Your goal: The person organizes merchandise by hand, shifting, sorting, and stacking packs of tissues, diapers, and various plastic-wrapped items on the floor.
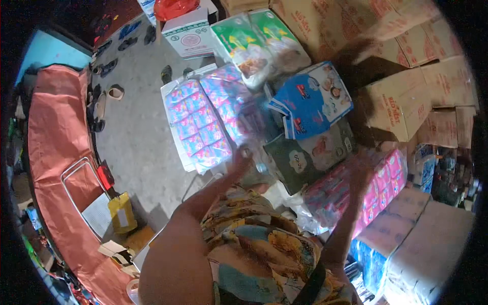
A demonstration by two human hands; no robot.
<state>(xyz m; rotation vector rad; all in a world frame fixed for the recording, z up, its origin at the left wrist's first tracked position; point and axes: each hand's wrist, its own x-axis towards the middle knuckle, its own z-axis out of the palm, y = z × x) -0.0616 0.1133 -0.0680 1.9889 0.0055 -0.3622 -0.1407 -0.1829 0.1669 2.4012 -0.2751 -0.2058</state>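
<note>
My left hand [245,155], blurred, is by the lower right corner of a clear-wrapped bundle of small pink and blue packs [198,124]. My right hand [362,163], also smeared, is over or against a wrapped bundle of pink packs [384,183]; whether it touches is unclear. Between the hands lies a dark green diaper pack [300,162] with a baby picture. A blue and white diaper pack [317,101] rests partly on top of it. Farther back is a green and white pack [262,46] in two halves. The fingers of both hands are indistinct.
Brown cartons [399,107] are stacked along the right and back. A white box [189,35] stands behind, with a red plastic bag [175,7] above it. Several shoes [116,92] lie on the concrete floor [137,137]. An orange-red sheet [56,137] runs along the left.
</note>
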